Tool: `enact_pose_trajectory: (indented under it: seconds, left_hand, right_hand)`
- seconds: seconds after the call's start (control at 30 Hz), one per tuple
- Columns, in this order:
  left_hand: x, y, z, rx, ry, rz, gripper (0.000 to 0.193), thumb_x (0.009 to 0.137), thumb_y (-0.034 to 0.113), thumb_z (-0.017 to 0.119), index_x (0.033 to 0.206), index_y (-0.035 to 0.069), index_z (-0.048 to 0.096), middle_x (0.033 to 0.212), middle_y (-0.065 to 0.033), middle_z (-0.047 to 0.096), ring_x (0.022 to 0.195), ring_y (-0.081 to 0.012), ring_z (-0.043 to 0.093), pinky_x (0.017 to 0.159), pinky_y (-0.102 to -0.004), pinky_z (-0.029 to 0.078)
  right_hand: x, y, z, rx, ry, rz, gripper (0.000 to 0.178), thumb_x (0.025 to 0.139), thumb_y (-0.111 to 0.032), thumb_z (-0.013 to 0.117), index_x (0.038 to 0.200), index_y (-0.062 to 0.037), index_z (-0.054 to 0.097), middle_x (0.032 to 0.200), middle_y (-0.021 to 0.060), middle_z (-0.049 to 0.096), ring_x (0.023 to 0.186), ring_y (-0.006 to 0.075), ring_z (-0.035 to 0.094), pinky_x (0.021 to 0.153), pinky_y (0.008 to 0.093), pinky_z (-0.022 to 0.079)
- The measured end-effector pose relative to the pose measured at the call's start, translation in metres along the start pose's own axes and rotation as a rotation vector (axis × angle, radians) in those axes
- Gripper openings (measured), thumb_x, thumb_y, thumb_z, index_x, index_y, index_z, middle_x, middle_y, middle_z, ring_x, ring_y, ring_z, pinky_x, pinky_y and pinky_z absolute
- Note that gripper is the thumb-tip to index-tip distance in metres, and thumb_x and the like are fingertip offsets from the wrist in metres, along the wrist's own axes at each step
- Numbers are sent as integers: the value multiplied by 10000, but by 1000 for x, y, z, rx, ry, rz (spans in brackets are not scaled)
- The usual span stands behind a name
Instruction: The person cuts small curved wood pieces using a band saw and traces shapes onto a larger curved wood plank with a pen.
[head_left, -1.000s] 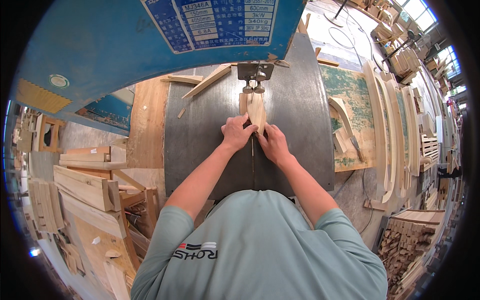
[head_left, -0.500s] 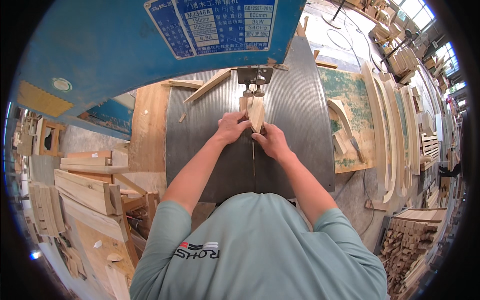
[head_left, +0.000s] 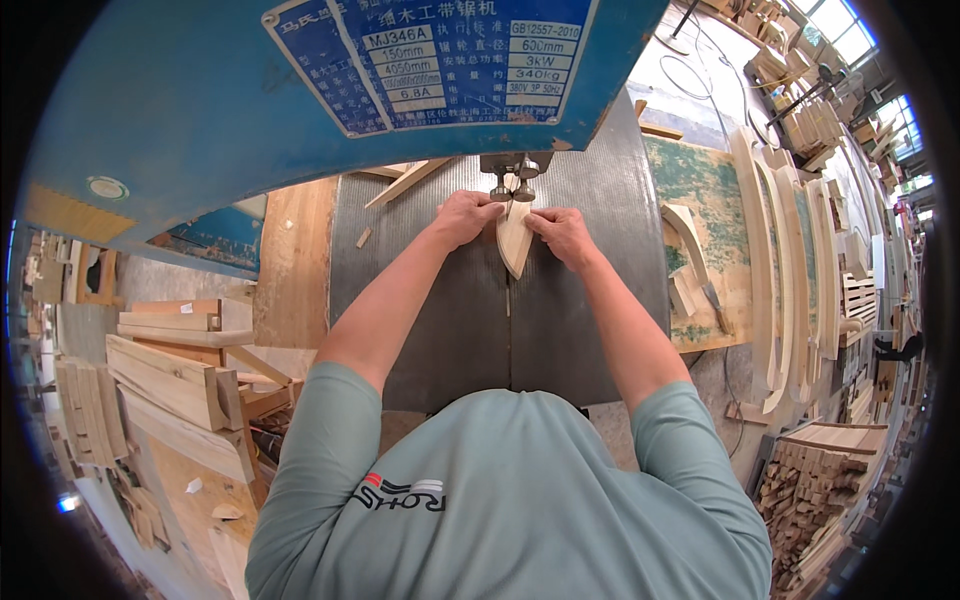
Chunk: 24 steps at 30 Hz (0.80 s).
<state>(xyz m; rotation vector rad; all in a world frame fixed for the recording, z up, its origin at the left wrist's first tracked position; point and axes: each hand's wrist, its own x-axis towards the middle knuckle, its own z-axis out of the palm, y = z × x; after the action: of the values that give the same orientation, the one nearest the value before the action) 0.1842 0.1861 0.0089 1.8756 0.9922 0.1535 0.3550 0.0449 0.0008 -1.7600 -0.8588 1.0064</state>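
A pale wooden piece with a pointed near end lies on the dark ribbed table of a band saw. Its far end sits beneath the saw's metal guide rollers. My left hand grips the piece's left edge close to the rollers, fingertips pressed against the wood. On the opposite edge, my right hand pinches the piece between thumb and fingers. The blade is hard to make out between the rollers and the wood.
The saw's blue housing overhangs the table's far left. Offcut strips lie behind my left hand, with a small scrap nearer. On the right, a green-stained board holds a curved wooden part and a brush. Stacked timber stands left.
Both hands have moved away from me along the piece's edges, from its pointed near end toward the rollers. More of the near tip now shows. The view has also shifted slightly.
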Motion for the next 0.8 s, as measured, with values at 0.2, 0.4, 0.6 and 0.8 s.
enact_pose_trajectory:
  seconds: [0.2, 0.4, 0.6, 0.8]
  left_hand:
    - [30, -20, 6, -174, -23, -3, 207, 886, 218, 764, 940, 19, 773, 785, -16, 675, 720, -100, 556, 644, -316, 470]
    - [51, -31, 11, -162, -24, 73, 168, 910, 187, 747, 994, 45, 781, 821, -3, 686, 744, -87, 550, 667, -302, 464]
    - [66, -34, 9, -94, -18, 119, 209, 933, 225, 735, 1003, 32, 775, 892, -19, 708, 823, -87, 555, 754, -291, 472]
    - [46, 12, -8, -67, -44, 47, 352, 926, 349, 730, 1093, 40, 747, 1027, -69, 719, 904, -159, 604, 829, -338, 488]
  right_hand:
    - [8, -2, 4, -48, 33, -36, 265, 931, -177, 721, 1036, 65, 745, 800, -6, 662, 721, 68, 549, 637, 250, 455]
    - [18, -3, 4, -126, 83, -15, 255, 885, -204, 726, 1015, 12, 765, 827, 113, 749, 729, 144, 666, 698, 315, 523]
    - [26, 1, 6, -129, 115, -14, 241, 877, -206, 729, 998, -2, 772, 808, 115, 746, 710, 145, 664, 685, 317, 521]
    - [29, -4, 8, -81, 175, 20, 222, 870, -204, 729, 987, -22, 779, 755, 104, 732, 663, 136, 649, 659, 313, 515]
